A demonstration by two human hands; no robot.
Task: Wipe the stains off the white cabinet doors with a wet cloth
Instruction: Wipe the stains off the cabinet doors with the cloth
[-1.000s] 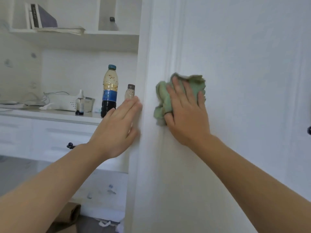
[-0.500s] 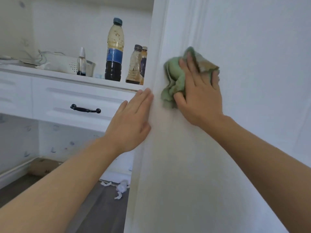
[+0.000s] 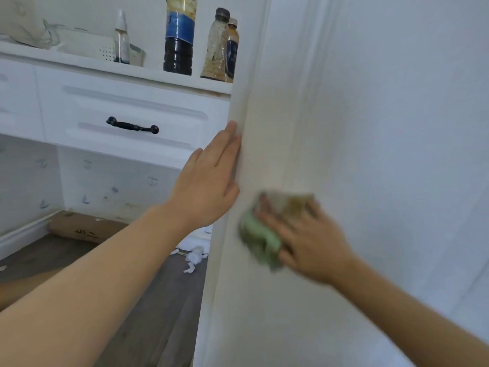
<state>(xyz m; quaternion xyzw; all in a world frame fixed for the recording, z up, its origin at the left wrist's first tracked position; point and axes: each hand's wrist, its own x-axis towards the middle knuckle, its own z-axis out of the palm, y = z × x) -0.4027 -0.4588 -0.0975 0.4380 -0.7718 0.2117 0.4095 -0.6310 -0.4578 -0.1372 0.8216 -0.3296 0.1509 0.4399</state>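
Since half a second ago my right hand (image 3: 304,239) has swept the cloth (image 3: 260,235) down the cabinet door (image 3: 370,154), from level with the bottles to well below the left hand (image 3: 209,181); the view has dipped with it. Nearest me, both forearms reach in from the bottom edge. The right hand is smeared with motion, its palm and spread fingers pressing the green cloth against the door near the moulded left edge; I cannot tell whether the fingers curl into the fabric or just lie flat on it. The left hand lies flat with straight fingers against the door's outer edge, bracing, holding nothing.

The cloth is bunched, soft and limp, its upper part stained brownish. I judge it light and compliant: it should mould into the grooves, but wet it may slide out from under a flat palm, so it is best held with fingertips spread over the wad. A yellowish tinge runs up the moulding above the cloth.

Further off sit a drawer with a dark handle (image 3: 132,125), crumpled paper (image 3: 194,258) on the floor, and bottles (image 3: 178,41) on the desk (image 3: 148,72).
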